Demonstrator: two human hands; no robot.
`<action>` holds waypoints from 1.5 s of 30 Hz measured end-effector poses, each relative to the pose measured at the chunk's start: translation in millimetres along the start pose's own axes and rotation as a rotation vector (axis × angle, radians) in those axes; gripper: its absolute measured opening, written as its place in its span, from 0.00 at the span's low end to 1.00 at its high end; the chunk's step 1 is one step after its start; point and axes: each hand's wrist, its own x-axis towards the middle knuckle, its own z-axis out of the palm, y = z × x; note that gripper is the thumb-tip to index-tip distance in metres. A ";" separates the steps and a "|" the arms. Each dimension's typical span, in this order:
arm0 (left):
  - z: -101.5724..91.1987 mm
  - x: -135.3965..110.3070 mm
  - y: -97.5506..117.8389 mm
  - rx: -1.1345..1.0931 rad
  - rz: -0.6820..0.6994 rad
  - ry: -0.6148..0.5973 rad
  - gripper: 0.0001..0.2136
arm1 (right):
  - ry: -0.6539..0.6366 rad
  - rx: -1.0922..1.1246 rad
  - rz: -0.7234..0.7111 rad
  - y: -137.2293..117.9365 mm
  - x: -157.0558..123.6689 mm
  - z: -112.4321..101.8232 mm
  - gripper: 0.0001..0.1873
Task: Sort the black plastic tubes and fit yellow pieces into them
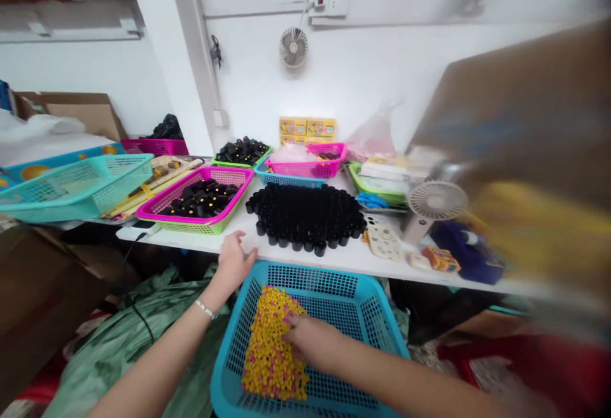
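Observation:
A large blue plastic basket (382, 322) sits low in front of me, against the table's front edge. On its left side lies a heap of tiny yellow and pink pieces (274, 348). My right hand (310, 341) reaches into the basket, its curled fingers at the heap's right side; the fingertips are partly hidden, so what they grip does not show. My left hand (236, 260) rests at the table edge by the basket's far left corner, thumb apart from the fingers, holding nothing. Just beyond stand many short black cylinders (308, 214), packed closely together on the white table.
A pink basket (243, 182) of black parts with yellow dots stands left of the cylinders. Behind are a green basket of black parts (242, 151) and another pink basket (305, 168). A phone case (384, 238) and small fan (436, 202) lie right. Turquoise basket (95, 182) far left.

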 end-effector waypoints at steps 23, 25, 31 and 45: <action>-20.1 67.4 -33.0 -0.319 0.235 -0.531 0.25 | -0.276 -0.124 0.104 17.6 48.2 2.7 0.16; -20.6 68.5 -35.3 -0.373 0.178 -0.578 0.30 | -0.269 -0.100 0.123 14.1 45.3 -0.7 0.14; -24.2 73.6 -42.0 -0.474 0.125 -0.639 0.31 | -0.032 0.014 0.025 -17.4 59.9 -46.1 0.14; -28.6 73.3 -39.8 -0.551 0.115 -0.680 0.31 | 0.356 -0.421 -0.312 -55.0 182.7 -124.5 0.09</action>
